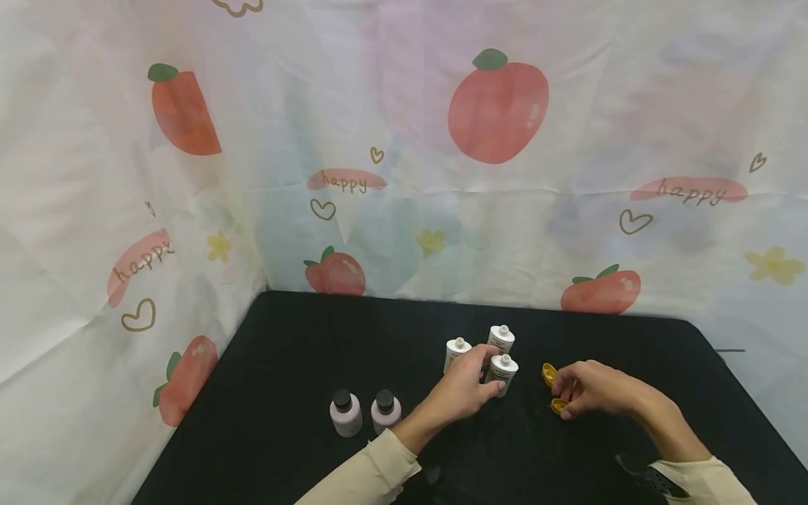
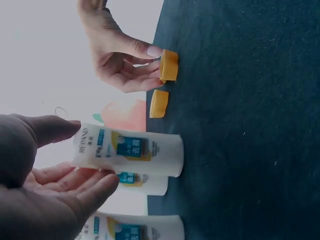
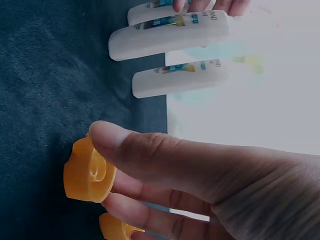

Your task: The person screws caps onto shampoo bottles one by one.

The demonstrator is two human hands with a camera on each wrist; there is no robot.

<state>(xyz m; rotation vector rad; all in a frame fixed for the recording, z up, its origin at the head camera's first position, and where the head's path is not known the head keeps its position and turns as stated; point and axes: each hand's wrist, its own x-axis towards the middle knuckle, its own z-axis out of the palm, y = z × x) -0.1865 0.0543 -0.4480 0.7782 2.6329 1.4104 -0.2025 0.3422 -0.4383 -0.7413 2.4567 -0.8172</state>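
Three white capless bottles with blue-and-yellow labels stand close together on the black table. My left hand (image 1: 463, 386) grips the nearest white bottle (image 2: 135, 152) near its top, thumb on one side and fingers on the other. Behind it are a second white bottle (image 1: 457, 353) and a third white bottle (image 1: 501, 338). To the right, my right hand (image 1: 596, 388) pinches a yellow cap (image 3: 85, 172) between thumb and fingers, low over the table. Its hollow underside faces the palm. Just beyond it lies another yellow cap (image 1: 549, 374), close to the fingers.
Two pale pink bottles with black caps, one on the left (image 1: 346, 414) and one beside my left forearm (image 1: 386, 410), stand on the table (image 1: 303, 337). A printed fabric curtain (image 1: 391, 231) hangs along the table's back and left edges.
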